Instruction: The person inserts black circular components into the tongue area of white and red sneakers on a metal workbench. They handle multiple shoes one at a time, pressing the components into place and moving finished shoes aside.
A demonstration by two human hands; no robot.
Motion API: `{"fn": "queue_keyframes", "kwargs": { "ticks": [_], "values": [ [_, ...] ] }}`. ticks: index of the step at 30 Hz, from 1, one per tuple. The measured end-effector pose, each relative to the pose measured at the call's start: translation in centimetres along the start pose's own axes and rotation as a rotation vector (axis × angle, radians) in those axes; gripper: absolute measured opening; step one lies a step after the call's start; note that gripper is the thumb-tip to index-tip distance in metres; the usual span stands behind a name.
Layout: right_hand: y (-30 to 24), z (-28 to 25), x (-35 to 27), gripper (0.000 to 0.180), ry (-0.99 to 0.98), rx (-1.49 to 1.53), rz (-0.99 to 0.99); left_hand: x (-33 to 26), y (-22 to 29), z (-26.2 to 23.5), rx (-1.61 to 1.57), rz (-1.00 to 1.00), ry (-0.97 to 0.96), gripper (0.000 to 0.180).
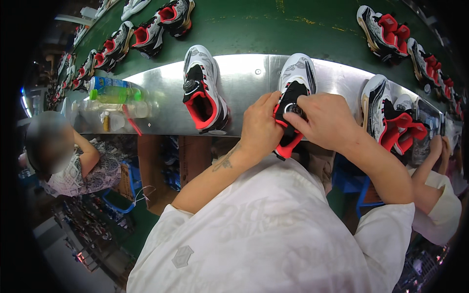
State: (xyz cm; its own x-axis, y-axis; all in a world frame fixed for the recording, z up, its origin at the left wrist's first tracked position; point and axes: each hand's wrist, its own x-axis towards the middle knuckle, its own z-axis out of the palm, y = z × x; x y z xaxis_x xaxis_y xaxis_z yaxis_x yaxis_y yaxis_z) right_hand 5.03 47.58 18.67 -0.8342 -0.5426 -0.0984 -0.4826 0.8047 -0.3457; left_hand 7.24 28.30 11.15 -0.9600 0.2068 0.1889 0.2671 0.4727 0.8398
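A white, grey and black sneaker (297, 72) with a red lining lies on the steel ledge in front of me, its toe pointing away. My left hand (260, 125) wraps round the sneaker's left side near the ankle opening. From the right, my right hand (328, 120) has its thumb on the round black dial (293, 110) on the tongue, its other fingers curled along the shoe's side. To the left, apart from both hands, stands a matching sneaker (201, 90) with a similar dial and red inside. Part of the held shoe's heel hangs past the ledge's near edge.
The steel ledge (248, 73) borders a green conveyor belt (273, 34) carrying rows of similar sneakers. Plastic bottles (117, 95) lie on the ledge at left. More sneakers (378, 110) stand at right. Other people sit at both sides, one person (83, 156) at left.
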Motion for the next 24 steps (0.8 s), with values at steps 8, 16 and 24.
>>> {"fn": "queue_keyframes", "kwargs": {
  "ticks": [8, 16, 24],
  "values": [
    [-0.3, 0.3, 0.6, 0.035, -0.193, 0.067, 0.169, -0.4, -0.8, 0.1, 0.072, -0.003, -0.014, 0.047],
    [0.8, 0.6, 0.6, 0.038, -0.074, 0.094, 0.025, -0.3, -0.7, 0.3, 0.085, -0.019, -0.019, 0.05],
    [1.9, 0.3, 1.6, 0.047, 0.343, 0.092, -0.37, -0.2, -1.0, 0.5, 0.08, 0.011, -0.02, 0.055]
  ]
}}
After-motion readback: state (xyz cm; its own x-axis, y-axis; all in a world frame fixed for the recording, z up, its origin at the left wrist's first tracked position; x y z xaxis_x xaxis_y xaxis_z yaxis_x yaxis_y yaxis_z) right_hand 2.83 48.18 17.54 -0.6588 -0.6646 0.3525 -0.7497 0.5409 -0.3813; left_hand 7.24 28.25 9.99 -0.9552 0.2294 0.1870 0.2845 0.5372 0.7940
